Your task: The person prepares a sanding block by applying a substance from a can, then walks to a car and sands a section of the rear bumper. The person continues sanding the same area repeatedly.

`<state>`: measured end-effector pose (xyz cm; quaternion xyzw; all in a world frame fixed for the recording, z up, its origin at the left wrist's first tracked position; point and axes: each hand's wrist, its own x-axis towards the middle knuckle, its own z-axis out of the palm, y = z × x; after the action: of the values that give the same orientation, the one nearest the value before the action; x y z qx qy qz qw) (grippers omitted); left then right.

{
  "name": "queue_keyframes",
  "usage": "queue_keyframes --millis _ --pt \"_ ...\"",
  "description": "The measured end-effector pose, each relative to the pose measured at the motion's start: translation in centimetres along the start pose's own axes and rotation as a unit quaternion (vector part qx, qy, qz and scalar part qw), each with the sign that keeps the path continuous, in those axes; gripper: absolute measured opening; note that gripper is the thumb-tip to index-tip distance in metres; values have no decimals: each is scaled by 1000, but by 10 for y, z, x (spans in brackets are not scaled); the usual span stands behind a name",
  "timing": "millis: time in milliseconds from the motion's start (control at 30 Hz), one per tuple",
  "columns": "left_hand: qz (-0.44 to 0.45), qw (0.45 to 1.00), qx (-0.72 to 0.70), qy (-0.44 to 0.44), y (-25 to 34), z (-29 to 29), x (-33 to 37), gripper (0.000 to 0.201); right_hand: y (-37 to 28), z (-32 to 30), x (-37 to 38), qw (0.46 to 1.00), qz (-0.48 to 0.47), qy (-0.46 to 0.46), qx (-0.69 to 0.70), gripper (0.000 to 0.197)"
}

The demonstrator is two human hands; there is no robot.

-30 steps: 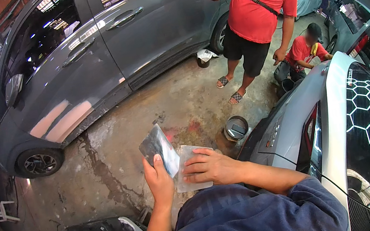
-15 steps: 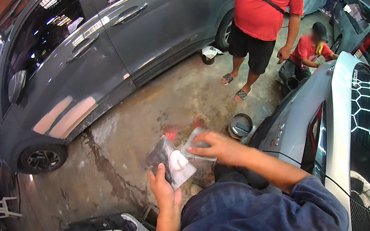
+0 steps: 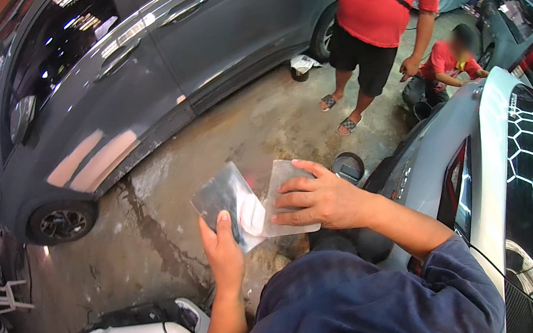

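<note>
Left of the round, grey bucket (image 3: 342,159), your left hand (image 3: 225,257) pinches a glossy, dark rectangular plate (image 3: 218,193) beneath its thumb, seemingly so its white-streaked face lies upward, while your right hand (image 3: 327,200), fingers spread on top, holds a translucent rectangular sheet (image 3: 280,185), probably for tilt control.
</note>
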<state>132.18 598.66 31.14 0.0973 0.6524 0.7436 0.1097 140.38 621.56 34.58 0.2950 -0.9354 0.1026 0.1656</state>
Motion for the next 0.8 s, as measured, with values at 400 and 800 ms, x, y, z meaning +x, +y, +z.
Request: queue_keyframes --millis 400,800 --pt "34 988 152 20 -1 26 1 38 -27 48 -22 991 -18 76 112 37" --pt "-92 963 -241 80 -20 25 -5 38 -36 24 -13 958 46 156 236 51"
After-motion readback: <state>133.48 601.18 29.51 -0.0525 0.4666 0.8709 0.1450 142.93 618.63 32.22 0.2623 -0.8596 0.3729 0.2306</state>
